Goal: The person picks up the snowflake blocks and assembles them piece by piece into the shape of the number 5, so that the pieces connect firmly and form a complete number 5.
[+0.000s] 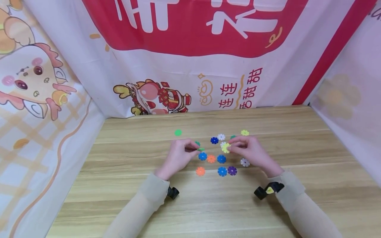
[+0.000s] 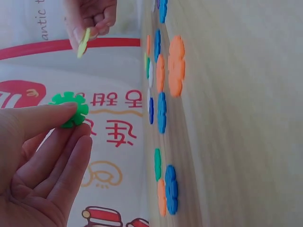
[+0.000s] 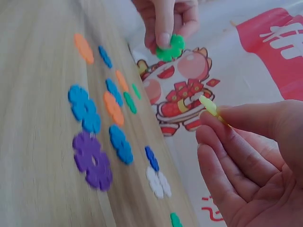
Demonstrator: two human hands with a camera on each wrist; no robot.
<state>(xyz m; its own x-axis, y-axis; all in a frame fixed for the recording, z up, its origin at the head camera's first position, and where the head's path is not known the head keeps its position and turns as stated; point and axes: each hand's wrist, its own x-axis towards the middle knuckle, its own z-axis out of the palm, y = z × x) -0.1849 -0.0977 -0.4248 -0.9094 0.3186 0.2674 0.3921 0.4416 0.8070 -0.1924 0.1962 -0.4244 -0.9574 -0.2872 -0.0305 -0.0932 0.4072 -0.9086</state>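
Observation:
My left hand (image 1: 178, 153) pinches a bright green snowflake disc (image 2: 81, 109) between thumb and forefinger, raised over the table in the left wrist view. Opposite it, my right hand (image 1: 251, 152) pinches a yellow snowflake disc (image 1: 225, 148) between thumb and fingertips. In the right wrist view that yellow disc is seen nearly edge-on, and the two held discs are apart. Beneath and between the hands lie a blue disc (image 1: 202, 156), an orange disc (image 1: 211, 159) and another blue disc (image 1: 221, 159). A dark blue disc (image 1: 214, 140) and a white disc (image 1: 221, 136) lie farther back.
Nearer the body are an orange disc (image 1: 200, 171), a blue disc (image 1: 222, 171) and a purple disc (image 1: 232, 170). A loose green disc (image 1: 178, 132) lies at back left, a yellow one (image 1: 245, 132) at back right. Printed cloth (image 1: 190, 79) hangs behind the wooden table (image 1: 190, 208).

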